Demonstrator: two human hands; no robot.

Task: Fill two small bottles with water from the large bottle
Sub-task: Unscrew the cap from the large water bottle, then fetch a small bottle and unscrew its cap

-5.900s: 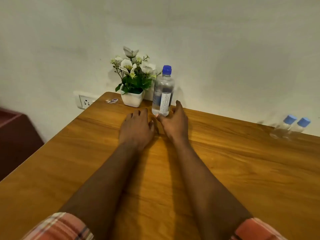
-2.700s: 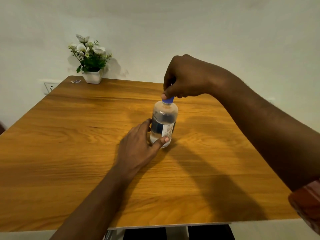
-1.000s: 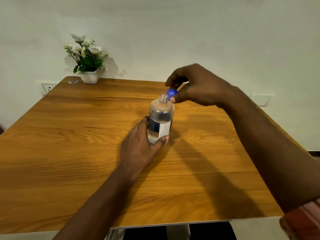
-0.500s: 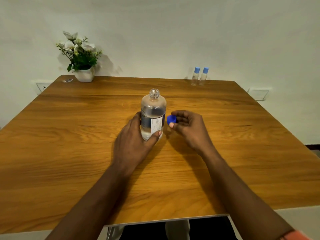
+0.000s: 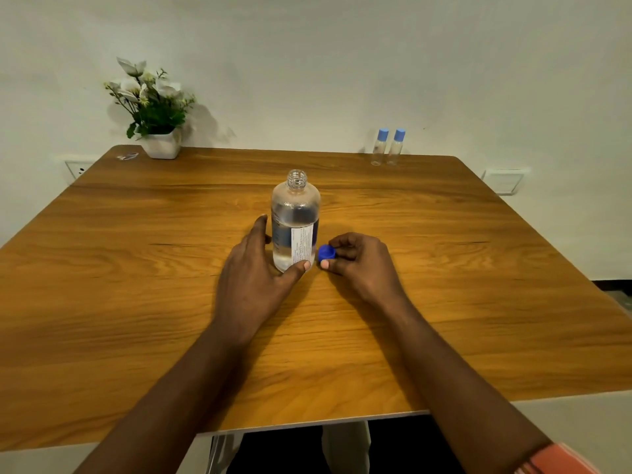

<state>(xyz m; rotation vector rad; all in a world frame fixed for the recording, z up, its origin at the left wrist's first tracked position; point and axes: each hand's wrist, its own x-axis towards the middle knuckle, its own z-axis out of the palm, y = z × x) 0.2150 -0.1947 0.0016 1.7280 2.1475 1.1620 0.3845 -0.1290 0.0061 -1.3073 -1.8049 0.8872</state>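
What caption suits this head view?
Left hand holds the uncapped large bottle; right hand pinches its blue cap beside it.

Showing a wooden table [image 5: 136,302] with honey-brown grain, rounded far corners and a pale front edge. Carrying near the middle a large bottle [image 5: 295,213], upright, uncapped, clear, partly filled, labelled low on the body, and being gripped at its base by the left hand [image 5: 253,278]. Presenting just right of that base a blue cap [image 5: 326,252], being pinched by the right hand [image 5: 362,265]; contact with the wood not discernible. Bearing at the far right edge two small bottles [image 5: 379,150], upright, side by side, pale-blue caps on. Supporting at the far left corner a white flower pot [image 5: 161,145], with a small clear scrap [image 5: 127,155] lying just left of it.
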